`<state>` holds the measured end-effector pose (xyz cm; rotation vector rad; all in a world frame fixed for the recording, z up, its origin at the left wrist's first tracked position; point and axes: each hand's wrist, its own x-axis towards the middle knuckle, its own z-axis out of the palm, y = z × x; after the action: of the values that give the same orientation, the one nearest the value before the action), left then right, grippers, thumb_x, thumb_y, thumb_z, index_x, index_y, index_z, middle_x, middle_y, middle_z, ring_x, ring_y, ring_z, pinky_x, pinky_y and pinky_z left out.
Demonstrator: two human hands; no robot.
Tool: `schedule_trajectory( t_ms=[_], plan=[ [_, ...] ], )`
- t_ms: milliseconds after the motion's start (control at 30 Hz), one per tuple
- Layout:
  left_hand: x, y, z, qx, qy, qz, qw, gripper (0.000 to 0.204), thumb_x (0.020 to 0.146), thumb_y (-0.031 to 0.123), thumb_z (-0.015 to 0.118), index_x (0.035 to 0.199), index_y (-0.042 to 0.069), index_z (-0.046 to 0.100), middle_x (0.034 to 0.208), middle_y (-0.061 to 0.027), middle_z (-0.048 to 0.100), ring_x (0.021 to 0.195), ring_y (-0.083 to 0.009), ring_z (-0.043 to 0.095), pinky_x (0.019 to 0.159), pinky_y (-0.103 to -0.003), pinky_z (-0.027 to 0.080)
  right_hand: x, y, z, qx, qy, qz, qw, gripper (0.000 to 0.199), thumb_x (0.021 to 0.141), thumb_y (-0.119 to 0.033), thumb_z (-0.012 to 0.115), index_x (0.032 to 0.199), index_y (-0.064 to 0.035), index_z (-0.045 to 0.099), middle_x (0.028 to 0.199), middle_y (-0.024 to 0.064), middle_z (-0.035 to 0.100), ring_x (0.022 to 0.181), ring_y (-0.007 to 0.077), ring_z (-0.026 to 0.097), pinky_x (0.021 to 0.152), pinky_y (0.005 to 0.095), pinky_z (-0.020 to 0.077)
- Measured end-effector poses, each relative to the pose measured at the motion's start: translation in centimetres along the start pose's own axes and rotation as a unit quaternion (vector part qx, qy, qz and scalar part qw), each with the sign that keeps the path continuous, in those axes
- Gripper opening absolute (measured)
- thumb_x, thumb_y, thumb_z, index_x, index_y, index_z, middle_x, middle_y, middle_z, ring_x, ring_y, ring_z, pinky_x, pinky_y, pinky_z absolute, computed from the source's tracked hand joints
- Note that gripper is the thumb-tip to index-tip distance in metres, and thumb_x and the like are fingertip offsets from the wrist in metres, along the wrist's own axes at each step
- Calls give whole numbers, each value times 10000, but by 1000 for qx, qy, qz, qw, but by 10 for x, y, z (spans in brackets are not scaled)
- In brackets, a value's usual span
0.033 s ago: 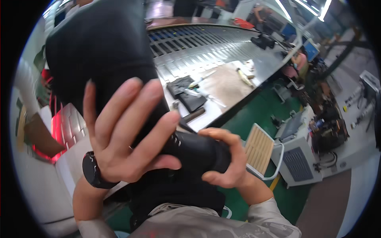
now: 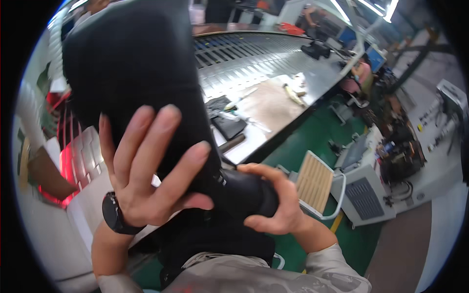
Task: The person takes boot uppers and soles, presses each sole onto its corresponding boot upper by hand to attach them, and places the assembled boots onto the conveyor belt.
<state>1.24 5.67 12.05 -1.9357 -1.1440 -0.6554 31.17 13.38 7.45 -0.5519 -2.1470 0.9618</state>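
Note:
A tall black boot fills the upper left and middle, tilted, with its wide shaft up and away from me. Its foot end points right and toward me. My right hand is wrapped round the toe, thumb on the near side and fingers on the far side. Against the lower shaft lies my left hand, its fingers stretched out and spread, with a black watch on the wrist. Part of the boot is hidden behind the left hand.
Beyond the boot runs a metal-topped workbench with slats, a brown sheet, a black pad and several tools. A wooden-slatted seat and a grey machine stand right. Another person sits farther back.
The boot's shaft has swung slightly to the right and more of it shows. My left hand sits a little lower and farther left on it. The right hand stays round the toe.

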Motion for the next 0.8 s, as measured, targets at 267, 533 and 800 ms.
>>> schedule_trajectory(
  t_ms=[267,533,800],
  plan=[
    [-76,66,95,-331,-18,-385,861,749,1009,288,732,1592,-33,388,1651,-346,351,1540,-443,389,1267,-499,303,-111,21,15,-77,-175,239,952,847,881,-368,830,1551,18,485,1482,224,606,1384,350,569,1197,426,403],
    [-80,68,103,-639,40,-500,583,976,886,111,822,1671,9,252,1594,-252,477,1443,-359,551,1145,-420,487,-127,75,100,-84,-145,61,984,765,905,-345,762,1559,-46,502,1622,215,462,1500,420,417,1281,508,262],
    [-99,44,104,-568,-60,-387,724,1070,833,200,902,1683,39,273,1695,-244,358,1434,-371,565,1138,-429,502,-106,103,141,-119,-97,19,988,781,900,-334,758,1573,-47,484,1597,206,481,1476,409,436,1266,506,282]
  ],
)
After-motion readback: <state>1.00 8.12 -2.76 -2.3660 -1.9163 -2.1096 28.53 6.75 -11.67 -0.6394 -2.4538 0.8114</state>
